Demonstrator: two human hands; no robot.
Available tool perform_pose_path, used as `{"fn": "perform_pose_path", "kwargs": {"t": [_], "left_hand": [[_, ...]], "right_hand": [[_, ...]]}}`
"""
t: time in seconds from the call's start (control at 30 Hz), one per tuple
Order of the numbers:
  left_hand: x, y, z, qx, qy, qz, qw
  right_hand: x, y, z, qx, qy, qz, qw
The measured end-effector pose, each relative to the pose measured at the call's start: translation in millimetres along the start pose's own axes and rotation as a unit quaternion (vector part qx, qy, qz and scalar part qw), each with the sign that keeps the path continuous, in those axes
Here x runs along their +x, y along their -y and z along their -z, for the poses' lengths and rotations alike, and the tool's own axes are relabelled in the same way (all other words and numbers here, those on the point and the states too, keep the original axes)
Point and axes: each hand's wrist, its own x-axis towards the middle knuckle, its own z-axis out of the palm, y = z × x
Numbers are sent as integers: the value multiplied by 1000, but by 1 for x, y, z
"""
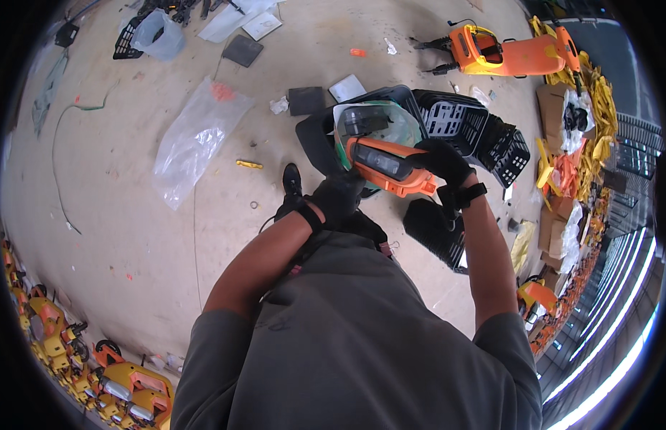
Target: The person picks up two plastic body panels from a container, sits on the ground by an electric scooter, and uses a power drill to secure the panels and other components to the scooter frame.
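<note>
An orange plastic housing [400,180] with a long dark, glassy window is held slightly tilted in front of me. My left hand [338,196], in a black glove, is closed on its left end. At the other end my right hand [445,163], also gloved, wraps over the upper right edge. The fingertips of both hands are partly hidden. Just beyond the housing stands a black bin [313,137] lined with a clear, greenish plastic bag [401,118]. A dark part [367,120] lies in the bag.
Black plastic crates [458,118] stand right of the bin, and another black crate [431,228] lies nearer me. An orange scooter body [516,57] lies far right. A clear plastic sheet [198,140] and a small yellow piece [249,164] are on the floor. Yellow-orange scooters [129,387] line the lower left.
</note>
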Motion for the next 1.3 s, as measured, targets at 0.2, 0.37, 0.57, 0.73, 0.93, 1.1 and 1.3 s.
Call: {"fn": "perform_pose_path", "kwargs": {"t": [0.2, 0.37, 0.57, 0.73, 0.93, 1.1, 1.3], "left_hand": [[4, 0, 6, -8, 14, 11, 1000], [4, 8, 12, -43, 24, 15, 999], [22, 13, 25, -224, 46, 87, 970], [37, -8, 56, -589, 111, 235, 765], [27, -23, 55, -733, -11, 217, 644], [-17, -15, 107, -825, -114, 178, 524], [-81, 0, 157, -723, -285, 195, 598]], "right_hand": [[-44, -9, 5, 125, 1, 6, 992], [-81, 14, 9, 262, -55, -9, 964], [-100, 1, -8, 467, -92, -23, 879], [-119, 23, -22, 437, -145, 84, 884], [-108, 40, -50, 369, -159, 66, 913], [-82, 101, -105, 229, -252, 217, 915], [-42, 87, -113, 372, -92, 166, 909]]}}
